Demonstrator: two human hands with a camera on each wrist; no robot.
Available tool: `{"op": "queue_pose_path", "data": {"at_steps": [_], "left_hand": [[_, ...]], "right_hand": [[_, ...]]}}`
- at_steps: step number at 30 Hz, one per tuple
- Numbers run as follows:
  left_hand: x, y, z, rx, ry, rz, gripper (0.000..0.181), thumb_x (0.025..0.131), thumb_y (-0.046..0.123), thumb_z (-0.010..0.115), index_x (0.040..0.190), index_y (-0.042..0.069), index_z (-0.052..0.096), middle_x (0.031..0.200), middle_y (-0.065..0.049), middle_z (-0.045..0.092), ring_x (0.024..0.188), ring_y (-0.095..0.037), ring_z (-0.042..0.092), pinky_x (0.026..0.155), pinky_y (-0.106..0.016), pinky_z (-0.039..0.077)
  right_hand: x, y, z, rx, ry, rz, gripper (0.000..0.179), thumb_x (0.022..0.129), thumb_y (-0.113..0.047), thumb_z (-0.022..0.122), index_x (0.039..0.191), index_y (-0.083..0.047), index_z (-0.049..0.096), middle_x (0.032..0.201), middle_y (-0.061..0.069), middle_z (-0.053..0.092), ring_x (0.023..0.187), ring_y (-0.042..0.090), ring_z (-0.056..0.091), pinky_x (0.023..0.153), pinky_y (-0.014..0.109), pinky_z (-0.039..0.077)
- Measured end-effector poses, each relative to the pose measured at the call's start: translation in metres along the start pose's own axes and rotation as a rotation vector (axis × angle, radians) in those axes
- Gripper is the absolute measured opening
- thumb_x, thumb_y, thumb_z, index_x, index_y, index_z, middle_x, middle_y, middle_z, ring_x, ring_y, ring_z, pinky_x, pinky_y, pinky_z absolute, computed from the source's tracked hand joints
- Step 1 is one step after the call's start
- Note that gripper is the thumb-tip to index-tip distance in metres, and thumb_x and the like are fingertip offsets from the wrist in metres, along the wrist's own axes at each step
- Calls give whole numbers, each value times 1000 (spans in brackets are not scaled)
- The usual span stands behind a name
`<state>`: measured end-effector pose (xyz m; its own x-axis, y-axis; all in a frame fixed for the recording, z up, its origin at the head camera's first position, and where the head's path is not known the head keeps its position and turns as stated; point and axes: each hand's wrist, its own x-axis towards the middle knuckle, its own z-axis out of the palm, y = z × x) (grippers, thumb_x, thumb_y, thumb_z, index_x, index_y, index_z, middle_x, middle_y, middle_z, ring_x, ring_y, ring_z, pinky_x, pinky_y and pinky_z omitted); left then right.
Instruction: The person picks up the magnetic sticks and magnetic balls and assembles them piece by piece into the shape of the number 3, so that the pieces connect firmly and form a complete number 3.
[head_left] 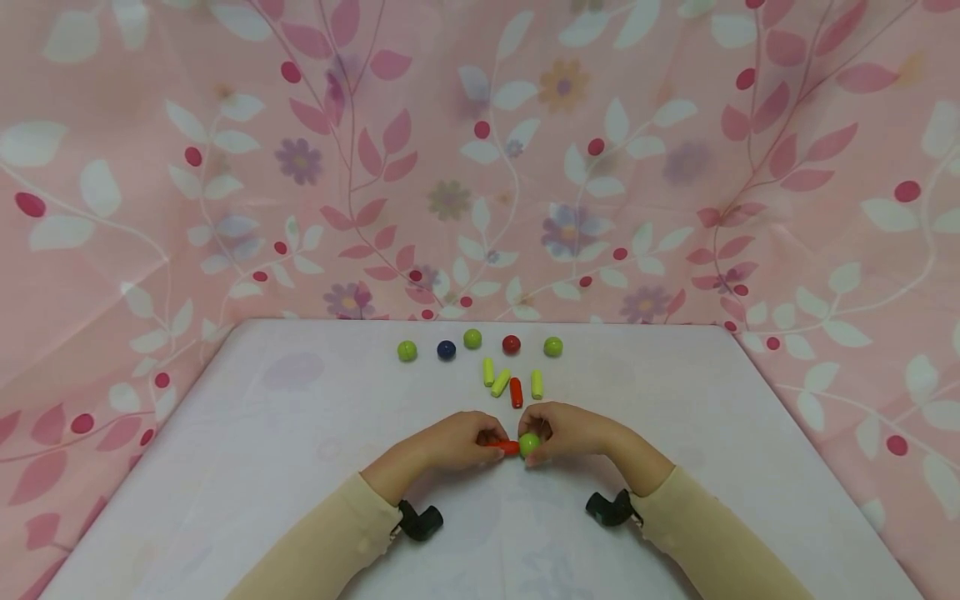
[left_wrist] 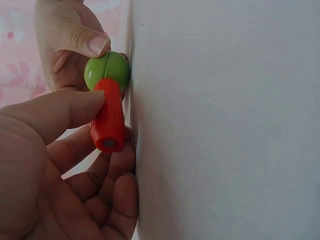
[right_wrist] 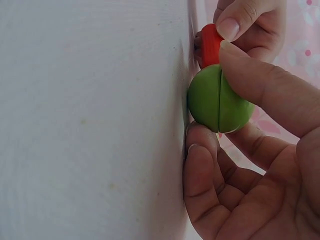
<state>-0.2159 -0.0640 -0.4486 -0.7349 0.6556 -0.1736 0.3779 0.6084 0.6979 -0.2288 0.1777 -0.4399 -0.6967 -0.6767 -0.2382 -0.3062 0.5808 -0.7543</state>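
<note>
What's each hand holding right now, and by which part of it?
The left hand pinches a red stick by its long sides, leaving its outer end uncovered. The right hand holds a green ball by its rounded sides.

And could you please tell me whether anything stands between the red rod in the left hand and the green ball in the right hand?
Nothing visible does: the red rod, pinched by the left hand, appears to touch the green ball that the right hand holds.
</note>
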Motion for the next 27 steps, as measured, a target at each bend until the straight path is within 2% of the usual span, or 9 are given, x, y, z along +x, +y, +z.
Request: {"op": "queue_pose_path", "data": {"at_steps": [17,27], "left_hand": [[-6,-8,-2,-1,22,-14,13,95,22,70,107,17,72,83,11,63,77,-9,57,75,-28,48],[-17,-17,-19,17,78,-37,14,97,21,67,109,15,70,92,8,63,87,-12,56,83,-33,49]], "right_hand": [[1,0,0,2,6,30,32,80,-18,86,103,-11,64,92,-2,63,85,18,55,76,31,47],[0,-1,1,-24,9,25,32,80,-20,86,102,-14,64,91,-4,62,84,17,55,75,28,47]]}}
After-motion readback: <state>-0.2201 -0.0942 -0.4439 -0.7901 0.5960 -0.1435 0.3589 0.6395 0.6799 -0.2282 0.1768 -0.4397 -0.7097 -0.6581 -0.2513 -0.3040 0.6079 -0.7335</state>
